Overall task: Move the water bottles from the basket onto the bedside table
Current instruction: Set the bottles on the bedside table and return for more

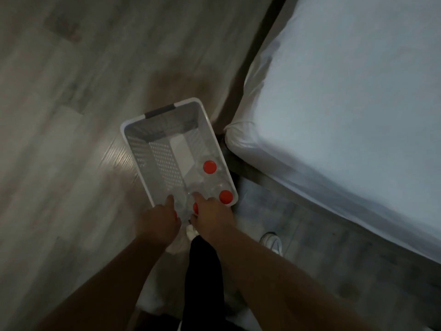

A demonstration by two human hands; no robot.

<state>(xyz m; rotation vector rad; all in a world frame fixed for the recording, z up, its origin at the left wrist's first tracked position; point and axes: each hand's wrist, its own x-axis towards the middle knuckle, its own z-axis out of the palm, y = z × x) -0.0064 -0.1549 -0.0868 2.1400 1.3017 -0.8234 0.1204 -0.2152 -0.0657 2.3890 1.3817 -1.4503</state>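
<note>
Reaching into the basket [133, 149] on the floor [71, 115] beside the bed [346, 103]. Left hand [158, 219] and right hand [212, 215] each down among red-capped bottles [210, 167]. Could not tell either grip.

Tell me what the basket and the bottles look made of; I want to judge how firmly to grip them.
Basket: likely rigid white plastic, matte, with perforated walls and a moulded rim. Bottles: probably thin clear plastic, see-through and glinting, with smooth red caps. The blur leaves finer detail open.
</note>
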